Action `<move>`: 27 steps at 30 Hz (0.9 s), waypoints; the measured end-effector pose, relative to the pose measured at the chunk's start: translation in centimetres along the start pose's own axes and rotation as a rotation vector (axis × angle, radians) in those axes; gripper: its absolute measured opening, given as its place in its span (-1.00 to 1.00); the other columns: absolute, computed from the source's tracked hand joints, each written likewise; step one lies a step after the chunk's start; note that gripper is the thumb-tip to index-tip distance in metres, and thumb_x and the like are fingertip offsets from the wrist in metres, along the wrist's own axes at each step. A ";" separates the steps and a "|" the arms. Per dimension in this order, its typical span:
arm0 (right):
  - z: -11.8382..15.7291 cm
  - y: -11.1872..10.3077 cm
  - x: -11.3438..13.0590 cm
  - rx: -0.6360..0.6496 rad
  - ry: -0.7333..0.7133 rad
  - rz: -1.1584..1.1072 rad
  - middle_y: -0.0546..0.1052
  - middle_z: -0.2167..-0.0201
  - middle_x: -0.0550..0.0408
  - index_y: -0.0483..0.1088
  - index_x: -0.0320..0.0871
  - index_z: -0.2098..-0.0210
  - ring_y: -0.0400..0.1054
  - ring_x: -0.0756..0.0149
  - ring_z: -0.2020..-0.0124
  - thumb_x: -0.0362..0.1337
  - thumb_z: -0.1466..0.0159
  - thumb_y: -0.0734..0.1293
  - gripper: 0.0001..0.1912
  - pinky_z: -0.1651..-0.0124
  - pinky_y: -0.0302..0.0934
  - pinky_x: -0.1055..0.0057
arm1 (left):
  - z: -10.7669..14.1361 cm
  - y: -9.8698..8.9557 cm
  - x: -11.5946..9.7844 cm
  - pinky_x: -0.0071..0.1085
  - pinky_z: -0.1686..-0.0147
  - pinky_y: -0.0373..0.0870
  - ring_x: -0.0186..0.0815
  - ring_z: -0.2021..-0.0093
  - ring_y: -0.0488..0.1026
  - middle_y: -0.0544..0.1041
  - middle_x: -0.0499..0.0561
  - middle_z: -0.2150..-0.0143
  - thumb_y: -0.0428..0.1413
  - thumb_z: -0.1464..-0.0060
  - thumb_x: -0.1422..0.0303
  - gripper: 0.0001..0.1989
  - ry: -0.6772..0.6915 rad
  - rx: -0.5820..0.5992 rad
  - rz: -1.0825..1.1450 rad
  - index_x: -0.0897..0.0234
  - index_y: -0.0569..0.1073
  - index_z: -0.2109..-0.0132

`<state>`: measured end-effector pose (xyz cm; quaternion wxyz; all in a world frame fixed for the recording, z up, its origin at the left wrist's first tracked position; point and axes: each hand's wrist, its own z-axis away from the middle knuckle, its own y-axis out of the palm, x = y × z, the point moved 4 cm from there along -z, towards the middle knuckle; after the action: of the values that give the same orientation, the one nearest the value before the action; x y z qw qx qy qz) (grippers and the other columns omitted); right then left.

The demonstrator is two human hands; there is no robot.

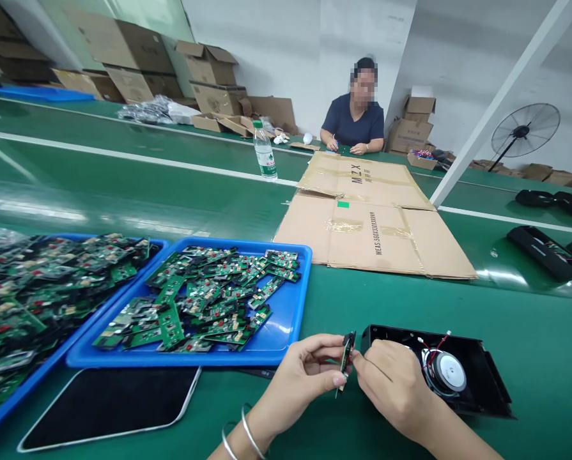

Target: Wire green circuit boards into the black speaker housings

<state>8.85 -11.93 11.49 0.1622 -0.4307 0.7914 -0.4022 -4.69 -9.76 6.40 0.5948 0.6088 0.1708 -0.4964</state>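
Observation:
My left hand (309, 369) grips a small green circuit board (346, 361) on edge between thumb and fingers. Close against the board's right side, my right hand (395, 383) is closed in a pinch; whatever lies between its fingertips is too small to make out. Partly behind that hand lies an open black speaker housing (491, 377). Inside it sits a round speaker (448, 372) with a white back, and thin red and black wires (436, 351) end in small white plugs.
Left of my hands, a blue tray (293, 319) holds many circuit boards, beside a fuller tray (69, 319). A black-screened tablet (113, 406) lies in front. Beyond are flattened cardboard (362, 223), a water bottle (265, 153) and a seated person (355, 118). Black housings (542, 249) lie right.

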 end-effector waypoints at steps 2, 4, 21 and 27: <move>-0.1 0.2 -0.2 -0.005 0.015 -0.014 0.30 0.62 0.09 0.38 -0.29 0.37 0.10 0.35 0.57 -0.46 -0.31 0.11 -0.75 0.53 -0.08 0.38 | 0.1 -0.1 -0.1 -0.50 0.41 0.49 -0.31 0.39 0.55 0.64 0.02 0.36 0.36 0.28 0.47 -0.64 -0.007 -0.028 -0.065 0.29 0.54 0.23; -0.3 0.5 -0.5 0.033 0.061 -0.044 0.30 0.61 0.10 0.36 -0.24 0.42 0.12 0.35 0.57 -0.47 -0.31 0.09 -0.72 0.53 -0.04 0.39 | 0.2 -0.3 -0.2 -0.44 0.32 0.51 -0.26 0.30 0.55 0.63 0.03 0.29 0.33 0.26 0.50 -0.66 0.036 -0.081 -0.193 0.27 0.53 0.22; 0.3 0.9 -2.5 0.197 0.558 -0.400 0.33 0.24 0.06 0.25 -0.10 0.18 0.26 0.31 0.25 -0.40 -0.28 0.20 -0.87 0.22 0.22 0.39 | 1.9 0.9 -0.4 -0.35 0.22 0.45 -0.26 0.19 0.40 0.54 0.10 0.17 0.05 -0.10 0.63 -0.51 0.994 -0.145 -1.380 0.31 0.22 -0.17; 0.7 0.8 -1.9 0.103 0.543 -0.162 0.37 0.38 0.08 0.25 -0.14 0.33 0.25 0.26 0.35 -0.36 -0.30 0.16 -0.92 0.29 0.15 0.31 | 2.5 1.0 0.4 -0.24 0.13 0.40 -0.17 0.05 0.34 0.48 0.18 -0.02 0.02 -0.10 0.67 -0.42 1.016 0.002 -1.475 0.36 0.11 -0.25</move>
<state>9.90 -10.48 10.25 -0.0668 -0.3605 0.7474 -0.5541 -4.68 -12.36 7.16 -0.0234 0.4911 0.7610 -0.4232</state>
